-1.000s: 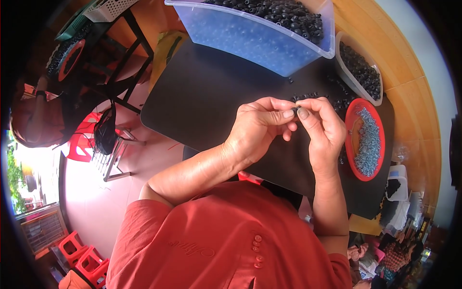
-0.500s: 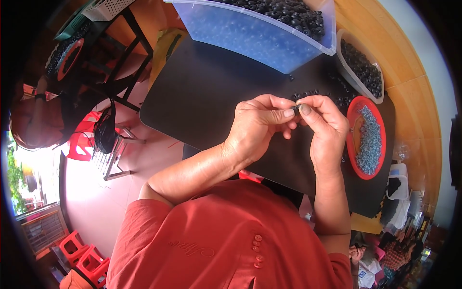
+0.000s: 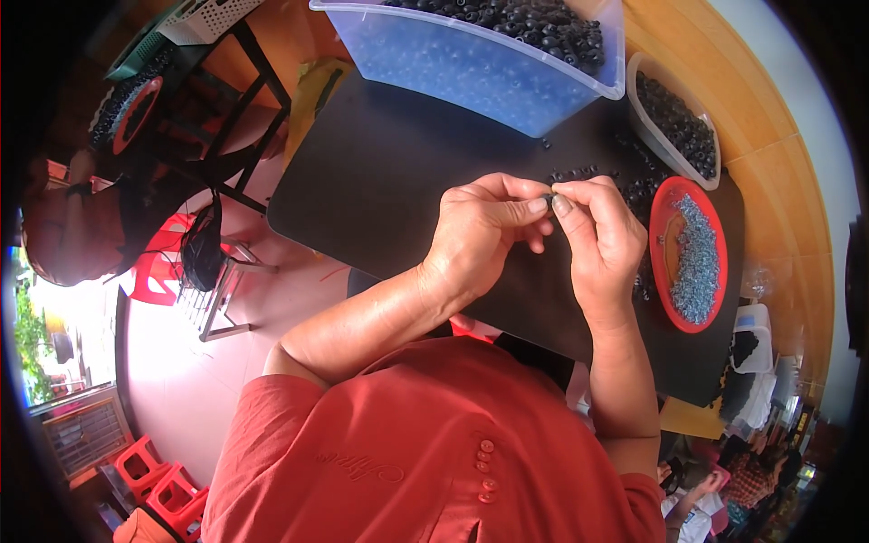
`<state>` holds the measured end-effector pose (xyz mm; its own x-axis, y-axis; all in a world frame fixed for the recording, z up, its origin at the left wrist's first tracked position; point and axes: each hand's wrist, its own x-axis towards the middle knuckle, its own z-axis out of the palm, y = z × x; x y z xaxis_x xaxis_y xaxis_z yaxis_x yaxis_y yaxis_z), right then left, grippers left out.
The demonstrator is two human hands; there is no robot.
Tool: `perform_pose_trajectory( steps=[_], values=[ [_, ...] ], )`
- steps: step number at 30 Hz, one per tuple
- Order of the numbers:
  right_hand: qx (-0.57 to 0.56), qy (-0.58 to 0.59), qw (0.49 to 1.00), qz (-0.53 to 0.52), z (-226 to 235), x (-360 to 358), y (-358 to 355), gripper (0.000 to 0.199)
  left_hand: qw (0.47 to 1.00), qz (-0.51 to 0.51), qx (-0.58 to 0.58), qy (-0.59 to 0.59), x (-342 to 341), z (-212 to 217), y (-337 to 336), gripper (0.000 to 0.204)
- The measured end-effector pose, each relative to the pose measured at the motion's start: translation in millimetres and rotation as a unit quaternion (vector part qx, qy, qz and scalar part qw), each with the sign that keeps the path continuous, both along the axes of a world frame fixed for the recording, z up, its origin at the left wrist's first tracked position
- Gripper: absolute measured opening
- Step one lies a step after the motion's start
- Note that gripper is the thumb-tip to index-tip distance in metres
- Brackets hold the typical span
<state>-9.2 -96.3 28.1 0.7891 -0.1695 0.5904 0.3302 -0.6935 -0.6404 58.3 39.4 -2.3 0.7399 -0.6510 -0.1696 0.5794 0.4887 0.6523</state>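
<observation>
My left hand and my right hand meet fingertip to fingertip above the dark table. Pinched in the left thumb and forefinger is a small black ring-like part, mostly covered by the fingers. My right thumb and forefinger are closed against it too; whether they hold a second tiny piece is hidden. Loose black parts lie just behind and beside the right hand. Right of that hand, a red plate carries a heap of tiny blue-grey pieces.
A large translucent bin of black parts stands at the table's far side. Right of it is a smaller pale tub, also filled with black parts. Another person sits at the left near a metal-legged stool. Red stools stand lower left.
Both hands have shifted slightly left, the right one more, bringing the fingertips closer together. The black part shows less between them than before.
</observation>
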Motion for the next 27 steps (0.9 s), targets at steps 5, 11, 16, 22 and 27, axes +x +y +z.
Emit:
perform_pose_trajectory(
  steps=[5, 11, 16, 22, 27],
  values=[
    [-0.021, -0.003, 1.0, 0.007, -1, 1, 3, 0.023, 1.0, -0.015, -0.013, 0.01, 3, -1, 2, 0.009],
    [-0.142, -0.066, 0.985, -0.066, -16, 8, 4, 0.031, 0.999, -0.016, -0.024, 0.021, 1, 1, 1, 0.009],
    [-0.241, -0.086, 0.962, -0.099, -14, 6, 6, 0.032, 0.998, -0.027, -0.047, 0.016, 1, -1, 0, 0.009],
    [-0.245, -0.085, 0.962, -0.086, -12, 5, 2, 0.03, 0.997, -0.016, -0.07, 0.03, 2, -3, -2, 0.008],
    [-0.238, -0.108, 0.963, -0.066, -5, 3, -3, 0.027, 0.99, -0.083, -0.091, 0.065, 4, -3, -2, 0.022]
  ],
)
